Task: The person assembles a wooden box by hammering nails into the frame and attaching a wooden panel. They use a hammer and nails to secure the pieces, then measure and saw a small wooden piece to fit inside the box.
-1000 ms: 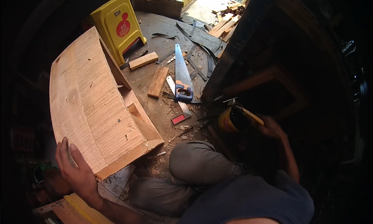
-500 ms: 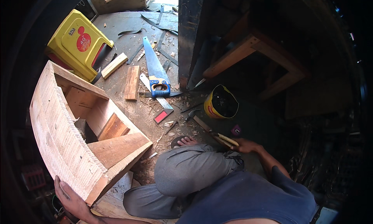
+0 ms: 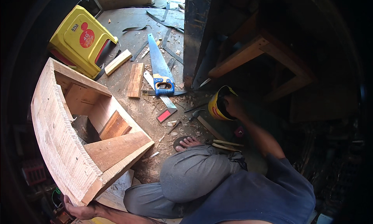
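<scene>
A large open wooden box frame (image 3: 70, 146) stands tilted on the dirt floor at the left, its plank side toward me. My left hand (image 3: 79, 210) grips its near bottom corner. My right hand (image 3: 230, 104) reaches forward into a yellow tin can (image 3: 216, 105) lying beside a dark post; its fingers are hidden inside the can. My bent knee in grey trousers (image 3: 194, 173) and my sandalled foot (image 3: 185, 142) lie between the two hands.
A blue-handled handsaw (image 3: 159, 70) and a square with a red end (image 3: 165, 115) lie on the sawdust-covered floor. Short wood offcuts (image 3: 136, 80) sit near a tipped yellow plastic stool (image 3: 81, 39). A wooden bench frame (image 3: 264, 56) stands at the right in shadow.
The box frame has turned so its open inside faces me. My right hand let go of the long tool, which lies by my knee, and moved forward into the yellow can.
</scene>
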`<state>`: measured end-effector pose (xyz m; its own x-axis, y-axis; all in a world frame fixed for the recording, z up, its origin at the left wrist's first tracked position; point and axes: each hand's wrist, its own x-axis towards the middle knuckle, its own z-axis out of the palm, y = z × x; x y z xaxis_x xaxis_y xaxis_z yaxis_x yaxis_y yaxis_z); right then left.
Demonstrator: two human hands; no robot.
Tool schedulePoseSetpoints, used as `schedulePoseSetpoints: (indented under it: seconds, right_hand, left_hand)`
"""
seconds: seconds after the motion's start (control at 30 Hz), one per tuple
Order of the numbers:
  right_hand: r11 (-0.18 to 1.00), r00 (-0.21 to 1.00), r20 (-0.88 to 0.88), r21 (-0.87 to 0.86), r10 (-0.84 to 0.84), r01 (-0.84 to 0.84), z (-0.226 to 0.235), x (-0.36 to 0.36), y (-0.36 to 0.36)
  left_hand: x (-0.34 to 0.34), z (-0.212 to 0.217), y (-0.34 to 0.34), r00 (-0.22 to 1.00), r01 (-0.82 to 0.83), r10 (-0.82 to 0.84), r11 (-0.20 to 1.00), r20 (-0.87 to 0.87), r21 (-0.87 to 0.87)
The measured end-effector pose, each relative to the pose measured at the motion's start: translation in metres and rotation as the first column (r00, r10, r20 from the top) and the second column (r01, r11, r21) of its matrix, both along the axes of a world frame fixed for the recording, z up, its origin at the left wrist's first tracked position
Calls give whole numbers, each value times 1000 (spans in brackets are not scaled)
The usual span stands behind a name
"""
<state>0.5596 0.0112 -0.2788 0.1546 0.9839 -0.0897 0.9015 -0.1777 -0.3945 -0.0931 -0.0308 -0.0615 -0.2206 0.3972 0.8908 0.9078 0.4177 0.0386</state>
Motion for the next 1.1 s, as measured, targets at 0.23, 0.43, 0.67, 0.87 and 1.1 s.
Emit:
schedulePoseSetpoints:
  seconds: [0.23,0.43,0.67,0.87,1.1]
  right_hand:
    - [997,964,264,-83,17,5,-97,12,35]
    - [991,974,203,-106,103,-83,-74,27,27]
    - [969,951,-258,130,-170,208,50,-46,6]
    - [993,-316,-942,-91,-112,-80,155,-184,20]
    - [797,-378,-900,61,-216,-601,211,-280,37]
  left_hand:
    - [-78,10,23,633,226,-465,875,619,427]
    - [-84,27,30,390,185,-505,862,770,472]
    - [78,42,-3,868,77,-262,911,423,406]
    - [228,-28,2,-320,747,-507,384,800,542]
    - [237,-6,8,-526,453,-655,324,543,830]
